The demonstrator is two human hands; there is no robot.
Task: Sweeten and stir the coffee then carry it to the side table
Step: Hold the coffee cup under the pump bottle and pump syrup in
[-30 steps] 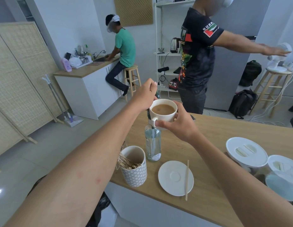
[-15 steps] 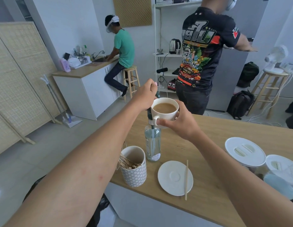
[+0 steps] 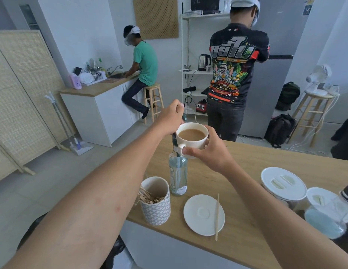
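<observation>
While your left hand curls round the pump top of the bottle, your right hand grips the coffee cup at its handle, clear of the counter, just beside the left hand. Nearer you than the right hand lies a saucer, a stick across it.

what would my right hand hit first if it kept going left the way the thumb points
Probably the dark pump of the clear glass bottle, right beside the white ceramic coffee cup that the right hand holds; the left hand grips the pump top. Depth is unclear.
</observation>
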